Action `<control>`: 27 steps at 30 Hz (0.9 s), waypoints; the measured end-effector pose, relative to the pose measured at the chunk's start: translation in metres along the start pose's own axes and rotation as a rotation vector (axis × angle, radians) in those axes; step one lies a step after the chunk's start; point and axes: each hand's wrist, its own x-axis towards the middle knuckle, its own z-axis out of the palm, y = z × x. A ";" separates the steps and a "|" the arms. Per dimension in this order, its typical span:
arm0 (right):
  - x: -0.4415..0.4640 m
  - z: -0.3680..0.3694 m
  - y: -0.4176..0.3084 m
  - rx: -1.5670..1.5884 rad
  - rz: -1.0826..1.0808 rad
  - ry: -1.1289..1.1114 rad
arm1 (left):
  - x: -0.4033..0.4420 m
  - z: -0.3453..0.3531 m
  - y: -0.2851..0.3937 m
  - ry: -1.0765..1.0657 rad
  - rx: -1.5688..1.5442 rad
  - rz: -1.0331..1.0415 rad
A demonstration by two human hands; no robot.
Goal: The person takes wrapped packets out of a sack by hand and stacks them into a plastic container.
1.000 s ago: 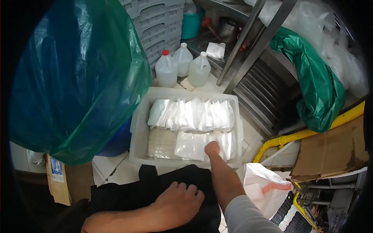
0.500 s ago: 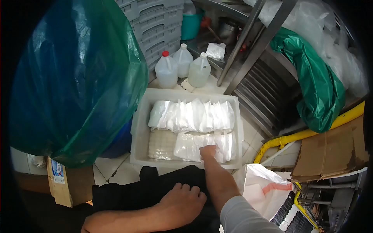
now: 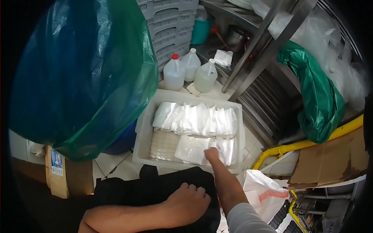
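Observation:
My right hand [image 3: 211, 155] reaches into a white plastic tub [image 3: 136, 149] on the floor. Its fingers are closed at the edge of a shiny plastic packet [image 3: 193, 148] in the front row; the fingertips are partly hidden. Behind that, a row of similar packets [image 3: 198, 119] stands packed on edge. Flat, clear-wrapped packs [image 3: 164, 145] lie at the tub's front left. My left hand [image 3: 188, 202] rests on the dark cloth [image 3: 155, 182] over my lap. Its fingers are curled in, with nothing showing in them and the palm hidden.
A large green bag [image 3: 85, 77] bulges on the left, beside a cardboard box [image 3: 58, 182]. Beyond the tub stand several plastic jugs [image 3: 173, 73] and stacked grey crates [image 3: 171, 29]. To the right are metal legs [image 3: 268, 54], a yellow pipe [image 3: 303, 146] and a white sack [image 3: 264, 190].
The view has shifted slightly, so the scene sits a little further right. My right hand stays at the front packets, and my left hand still rests on my lap.

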 end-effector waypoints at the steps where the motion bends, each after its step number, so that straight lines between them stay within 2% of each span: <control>1: -0.012 -0.011 -0.009 0.099 0.127 0.072 | 0.001 0.001 0.000 0.003 -0.009 0.009; 5: -0.003 0.001 0.001 -0.032 0.112 0.064 | 0.007 0.002 -0.001 -0.005 -0.008 -0.005; 7: 0.021 0.032 0.036 -0.324 -0.100 -0.031 | 0.006 0.002 -0.001 -0.029 -0.012 -0.027; 8: 0.023 0.028 0.040 -0.318 -0.111 -0.031 | 0.005 0.003 -0.002 -0.031 -0.006 -0.038; 10: 0.023 0.018 0.040 -0.424 -0.236 -0.184 | 0.001 0.007 -0.004 0.002 -0.005 -0.041; 11: 0.014 0.008 0.015 0.111 0.260 -0.131 | -0.001 0.007 -0.006 0.003 -0.008 -0.056; 14: 0.010 0.003 0.008 0.086 0.329 -0.244 | -0.003 0.006 -0.003 0.029 0.005 -0.057; 15: 0.010 -0.001 0.012 0.081 0.329 -0.244 | -0.002 0.004 -0.001 0.026 -0.002 -0.048; 17: 0.014 -0.003 0.022 -0.360 -0.243 -0.180 | -0.002 0.002 0.000 0.026 -0.013 -0.039; 18: 0.015 -0.003 0.027 -0.364 -0.240 -0.182 | -0.002 0.003 0.000 0.036 -0.005 -0.031; 20: 0.006 -0.031 0.010 0.048 -0.062 -0.050 | -0.001 0.002 -0.001 0.049 -0.003 -0.024; 22: -0.033 -0.087 -0.026 -0.002 -0.063 -0.072 | -0.002 0.000 -0.002 0.057 0.000 -0.038; 24: -0.061 -0.122 -0.041 0.021 -0.087 0.072 | 0.000 -0.002 -0.001 0.050 -0.017 -0.036; 27: -0.054 -0.115 -0.014 -0.058 0.023 -0.005 | 0.006 0.000 0.003 0.005 -0.021 -0.016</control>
